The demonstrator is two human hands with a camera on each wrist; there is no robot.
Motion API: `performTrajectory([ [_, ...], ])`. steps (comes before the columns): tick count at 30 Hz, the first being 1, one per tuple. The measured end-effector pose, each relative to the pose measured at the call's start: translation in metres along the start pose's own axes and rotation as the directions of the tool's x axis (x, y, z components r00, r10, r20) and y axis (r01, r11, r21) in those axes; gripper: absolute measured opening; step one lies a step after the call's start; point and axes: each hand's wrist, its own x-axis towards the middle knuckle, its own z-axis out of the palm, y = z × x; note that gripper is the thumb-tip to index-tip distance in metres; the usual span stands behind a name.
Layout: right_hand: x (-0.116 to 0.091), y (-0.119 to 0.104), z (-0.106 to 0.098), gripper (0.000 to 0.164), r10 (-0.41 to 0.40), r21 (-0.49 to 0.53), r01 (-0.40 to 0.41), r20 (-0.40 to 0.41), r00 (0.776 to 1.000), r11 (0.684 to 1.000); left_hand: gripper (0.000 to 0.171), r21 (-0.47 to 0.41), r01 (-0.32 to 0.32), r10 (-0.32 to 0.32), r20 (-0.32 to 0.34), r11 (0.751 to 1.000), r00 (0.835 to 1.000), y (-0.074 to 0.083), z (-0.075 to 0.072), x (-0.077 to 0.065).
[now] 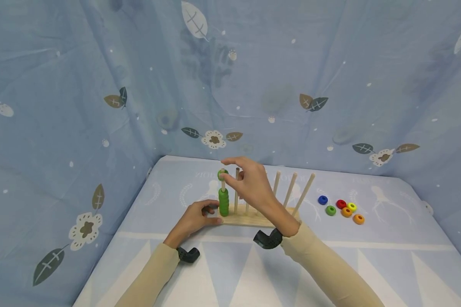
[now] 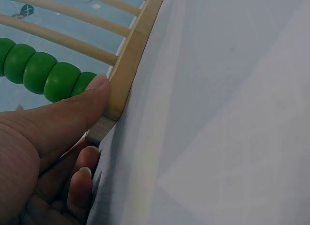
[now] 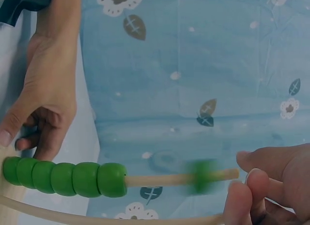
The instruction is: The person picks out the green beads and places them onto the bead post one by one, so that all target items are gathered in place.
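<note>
A wooden peg stand (image 1: 249, 220) has a row of upright pegs, and its leftmost peg carries a stack of green beads (image 1: 223, 202). My left hand (image 1: 195, 216) grips the stand's left end, its thumb (image 2: 89, 101) on the wooden edge beside the lowest bead. One more green bead (image 3: 201, 176) is around the same peg near the top, blurred and apart from the stack. Just above it is my right hand (image 1: 254, 181), thumb and fingers spread around the peg top; the right wrist view shows the fingertips (image 3: 244, 159) clear of that bead.
To the right of the stand lie loose beads: a blue bead (image 1: 322, 200), a green bead (image 1: 331, 210), a red bead (image 1: 341, 204), a yellow bead (image 1: 352, 207) and two orange beads (image 1: 359, 219). A patterned blue curtain (image 1: 253, 85) hangs behind the table.
</note>
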Motion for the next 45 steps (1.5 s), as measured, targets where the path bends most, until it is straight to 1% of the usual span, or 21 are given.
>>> performTrajectory([
  [4, -0.001, -0.002, -0.004, 0.028, 0.003, 0.025, -0.003, -0.002, 1.0, 1.0, 0.058, -0.003, 0.005, -0.005, -0.005, 1.0, 1.0, -0.001, 0.0, 0.0],
  [8, -0.004, -0.001, -0.008, 0.023, -0.001, 0.082, 0.001, -0.003, 1.0, 0.997, 0.056, -0.007, 0.014, -0.014, -0.014, 1.0, 1.0, -0.001, 0.001, 0.001],
  [13, -0.011, 0.004, -0.012, 0.02, 0.006, 0.16, -0.008, 0.015, 1.0, 0.987, 0.057, -0.006, 0.005, -0.005, -0.021, 1.0, 1.0, 0.0, 0.001, 0.001],
  [17, -0.016, 0.007, -0.014, 0.02, 0.014, 0.178, -0.021, 0.038, 0.999, 0.984, 0.057, -0.004, 0.002, -0.002, -0.023, 1.0, 1.0, 0.0, 0.0, 0.0],
  [24, -0.026, 0.013, -0.017, 0.018, 0.024, 0.175, -0.033, 0.052, 0.998, 0.984, 0.056, -0.006, 0.006, -0.007, -0.016, 1.0, 1.0, 0.0, 0.001, 0.0],
  [26, -0.029, 0.009, -0.019, 0.018, 0.028, 0.181, -0.037, 0.05, 0.998, 0.983, 0.056, -0.004, 0.004, -0.005, -0.019, 1.0, 1.0, 0.0, 0.0, 0.0],
  [29, -0.031, 0.011, -0.021, 0.018, 0.023, 0.181, -0.032, 0.049, 0.999, 0.983, 0.056, 0.0, 0.003, -0.003, -0.022, 1.0, 1.0, 0.001, 0.001, 0.0],
  [32, -0.035, 0.014, -0.022, 0.017, 0.018, 0.156, -0.026, 0.048, 0.999, 0.987, 0.056, -0.001, 0.002, -0.002, -0.021, 1.0, 1.0, 0.0, 0.001, 0.001],
  [34, -0.038, 0.019, -0.023, 0.017, 0.016, 0.134, -0.022, 0.046, 0.999, 0.991, 0.057, 0.001, -0.003, 0.003, -0.018, 1.0, 1.0, -0.001, 0.001, 0.001],
  [41, -0.049, 0.026, -0.028, 0.017, 0.046, 0.075, -0.049, 0.035, 0.998, 0.996, 0.057, -0.007, 0.007, -0.008, -0.02, 1.0, 1.0, 0.0, 0.001, 0.001],
  [45, -0.056, 0.031, -0.03, 0.017, 0.059, 0.055, -0.062, 0.041, 0.997, 0.997, 0.058, -0.008, 0.009, -0.01, -0.025, 1.0, 1.0, 0.0, 0.001, 0.001],
])
